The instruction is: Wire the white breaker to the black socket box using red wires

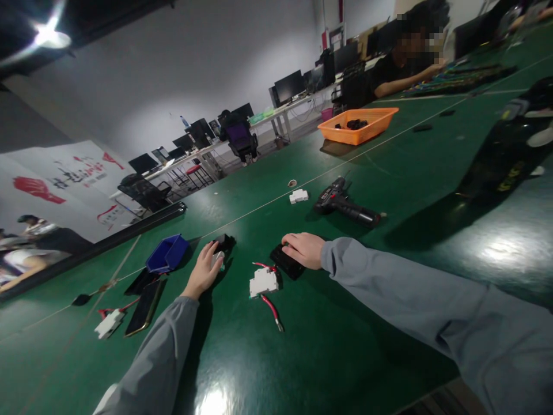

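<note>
A white block (264, 282) with red wires (272, 308) lies on a green table (345, 351). Just beyond, the right hand (303, 249) rests on a black box (292, 268), the left hand (203, 272) on a white piece (219, 261); whether either grips is unclear. Farther: a drill (345, 206), an orange basket (358, 136).

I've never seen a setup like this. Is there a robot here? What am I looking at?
No machine here: just a person's left hand and right hand, seen from a camera worn on the head. On the green table lie a white module with red wires between the hands, a drill, a blue bin and an orange basket. The right fingers rest on a black object; the left ones are at a small white piece, though their grip is unclear.
</note>
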A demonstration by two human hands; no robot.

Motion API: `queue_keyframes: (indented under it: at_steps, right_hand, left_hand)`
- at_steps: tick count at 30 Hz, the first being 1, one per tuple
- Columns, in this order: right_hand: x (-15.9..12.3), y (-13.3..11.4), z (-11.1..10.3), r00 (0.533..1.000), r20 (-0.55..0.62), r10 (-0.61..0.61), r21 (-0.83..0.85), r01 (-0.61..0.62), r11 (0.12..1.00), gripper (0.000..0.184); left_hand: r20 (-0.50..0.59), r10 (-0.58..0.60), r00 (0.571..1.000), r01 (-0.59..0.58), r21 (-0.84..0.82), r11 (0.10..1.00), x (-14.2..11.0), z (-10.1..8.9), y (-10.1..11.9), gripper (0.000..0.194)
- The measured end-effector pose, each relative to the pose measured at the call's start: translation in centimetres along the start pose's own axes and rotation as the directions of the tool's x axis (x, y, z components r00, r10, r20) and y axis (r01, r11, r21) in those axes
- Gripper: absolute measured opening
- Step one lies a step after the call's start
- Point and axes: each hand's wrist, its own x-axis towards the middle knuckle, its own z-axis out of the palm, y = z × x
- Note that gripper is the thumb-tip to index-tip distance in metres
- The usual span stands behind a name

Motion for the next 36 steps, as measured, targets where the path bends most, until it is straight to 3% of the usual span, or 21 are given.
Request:
queue_keyframes:
  at_steps: [7, 15, 19, 23, 27, 30, 33, 36]
  right_hand:
    - [0.1, 0.1, 0.0, 1.0, 0.01, -0.003, 0.007, 0.003, 1.0, 0.034]
    - [0.3, 0.1, 0.0, 1.0, 0.007, -0.011, 0.013, 0.011, 1.0, 0.033]
    - [0.5, 0.2, -0.1, 1.0, 0.015, -0.008, 0.012, 0.008, 1.0, 0.034]
    - [0.5, 0.3, -0.1, 1.0, 0.011, -0.012, 0.036, 0.012, 0.999, 0.035]
    - [0.5, 0.4, 0.0, 1.0, 0.012, -0.009, 0.049, 0.009, 0.999, 0.035]
    - [0.4, 0.3, 0.0, 1.0, 0.012, -0.005, 0.053, 0.005, 0.999, 0.034]
    - [0.2, 0.1, -0.2, 1.0, 0.004, -0.003, 0.039, 0.003, 0.999, 0.034]
    - [-0.1, -0.3, -0.7, 1.0, -0.019, -0.004, 0.017, 0.004, 1.0, 0.041]
  left_hand:
    - [-0.025, 0.129, 0.991, -0.13, -0.049, 0.99, 8.1, 4.4, 2.5, 0.062]
    - [-0.034, 0.264, 0.964, -0.266, -0.099, 0.959, 17.5, 9.1, 8.4, 0.06]
    - [-0.033, 0.321, 0.947, -0.322, -0.109, 0.94, 20.3, 10.5, 11.4, 0.06]
    - [-0.029, 0.336, 0.941, -0.337, -0.105, 0.936, 21.5, 10.9, 12.9, 0.061]
    - [-0.004, 0.324, 0.946, -0.323, -0.089, 0.942, 21.2, 9.8, 13.1, 0.058]
    - [0.008, 0.304, 0.953, -0.303, -0.08, 0.95, 18.8, 7.8, 12.7, 0.057]
    - [0.002, 0.299, 0.954, -0.296, -0.142, 0.945, 13.4, 5.3, 11.8, 0.053]
    - [0.021, 0.241, 0.97, -0.228, -0.246, 0.942, 5.8, 3.0, 11.1, 0.048]
